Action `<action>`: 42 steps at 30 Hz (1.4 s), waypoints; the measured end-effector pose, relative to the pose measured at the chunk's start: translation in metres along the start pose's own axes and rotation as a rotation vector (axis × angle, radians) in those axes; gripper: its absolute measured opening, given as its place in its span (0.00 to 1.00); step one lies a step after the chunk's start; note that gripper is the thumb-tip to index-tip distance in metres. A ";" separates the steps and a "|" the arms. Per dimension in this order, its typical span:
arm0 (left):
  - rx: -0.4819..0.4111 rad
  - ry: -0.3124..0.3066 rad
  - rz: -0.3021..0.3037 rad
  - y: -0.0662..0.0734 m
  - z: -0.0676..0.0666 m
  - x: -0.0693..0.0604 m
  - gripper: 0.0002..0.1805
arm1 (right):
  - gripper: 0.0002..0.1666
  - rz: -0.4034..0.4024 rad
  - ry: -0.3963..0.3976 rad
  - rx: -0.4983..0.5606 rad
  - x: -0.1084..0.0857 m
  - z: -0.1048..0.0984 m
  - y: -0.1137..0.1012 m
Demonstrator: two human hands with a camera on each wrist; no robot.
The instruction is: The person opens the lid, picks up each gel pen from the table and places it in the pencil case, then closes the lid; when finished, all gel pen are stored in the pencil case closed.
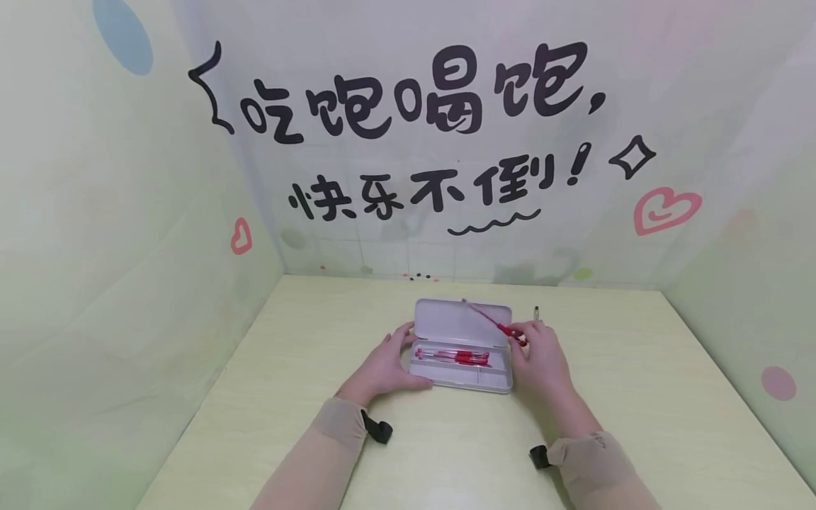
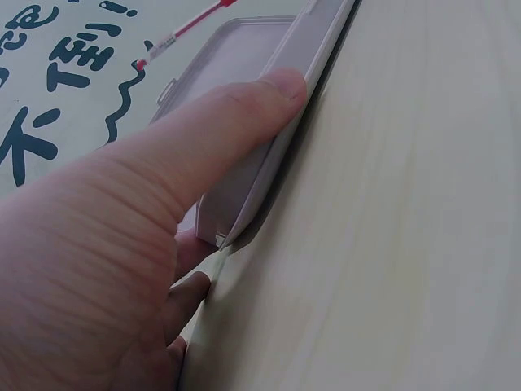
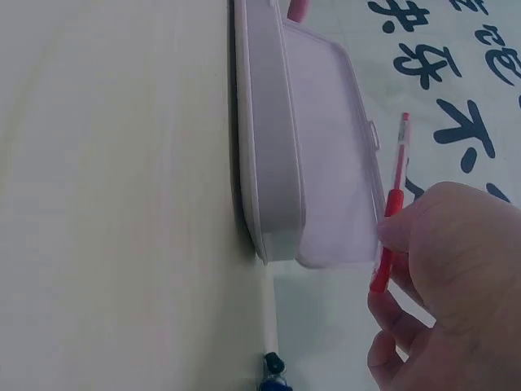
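An open pale lilac pencil case (image 1: pixel 440 322) lies on the table, its lid tipped back. My left hand (image 1: pixel 384 365) grips its left end, thumb on the front edge (image 2: pixel 285 85) and fingers around the side. Inside the back compartment lie red pens (image 1: pixel 454 356); a divider splits the front compartment. Above the case's right end, my right hand (image 1: pixel 540 354) pinches a red gel pen (image 3: pixel 394 199) between thumb and fingers. The pen is tilted, its far end pointing up and left in front of the lid in the head view.
Beyond my right hand stands out the end of another pen-like item (image 1: pixel 537 312), mostly hidden; a dark and blue tip (image 3: pixel 274 379) shows in the right wrist view. The light wooden table (image 1: pixel 287 340) meets printed cloth walls at the back and sides.
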State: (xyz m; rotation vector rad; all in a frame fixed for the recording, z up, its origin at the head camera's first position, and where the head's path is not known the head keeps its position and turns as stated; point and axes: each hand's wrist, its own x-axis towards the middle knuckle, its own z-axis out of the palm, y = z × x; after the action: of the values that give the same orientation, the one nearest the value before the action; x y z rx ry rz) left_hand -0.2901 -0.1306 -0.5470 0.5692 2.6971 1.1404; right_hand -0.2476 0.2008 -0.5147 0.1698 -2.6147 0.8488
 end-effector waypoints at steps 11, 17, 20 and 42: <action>-0.003 0.002 -0.003 0.002 -0.001 -0.002 0.76 | 0.13 -0.096 -0.186 -0.123 0.011 0.024 -0.022; -0.010 -0.001 -0.014 0.003 -0.001 -0.002 0.76 | 0.09 -0.168 -0.216 -0.161 0.014 0.030 -0.028; -0.008 -0.002 -0.007 0.002 0.000 -0.001 0.76 | 0.09 -0.183 -0.230 -0.177 0.015 0.031 -0.029; -0.008 0.001 0.001 0.004 -0.001 -0.002 0.76 | 0.12 -0.171 -0.267 -0.187 0.015 0.040 -0.030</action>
State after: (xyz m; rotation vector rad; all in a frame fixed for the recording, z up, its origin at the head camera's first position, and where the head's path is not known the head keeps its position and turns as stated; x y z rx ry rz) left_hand -0.2874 -0.1299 -0.5435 0.5696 2.6925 1.1513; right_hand -0.2671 0.1530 -0.5223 0.4761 -2.8560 0.5521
